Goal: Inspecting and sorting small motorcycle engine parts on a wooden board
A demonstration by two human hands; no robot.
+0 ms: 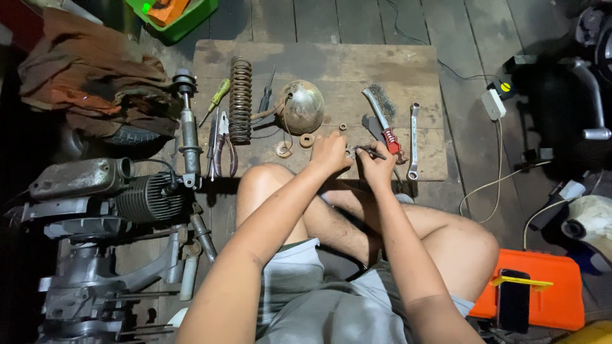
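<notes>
We pinch a small dull metal part (350, 151) in our left hand (330, 153) over the wooden board (319, 60), while our right hand (377, 167) grips a thin dark tool (371, 151) against it.

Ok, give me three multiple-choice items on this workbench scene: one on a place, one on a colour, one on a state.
1. Where does the coil spring lie on the wooden board?
A. Left of the round metal dome
B. Right of the spanner
C. On the orange case

2. What colour is the screwdriver handle beside the spring?
A. Blue
B. Yellow-green
C. White

3. What is the right hand doing?
A. Resting flat and empty on the knee
B. Gripping a thin dark tool
C. Lifting the wire brush

Answers:
1 A, the spring lies left of the dome.
2 B, the handle shows yellow-green.
3 B, the fingers close round a thin tool pointed toward the left hand.
</notes>
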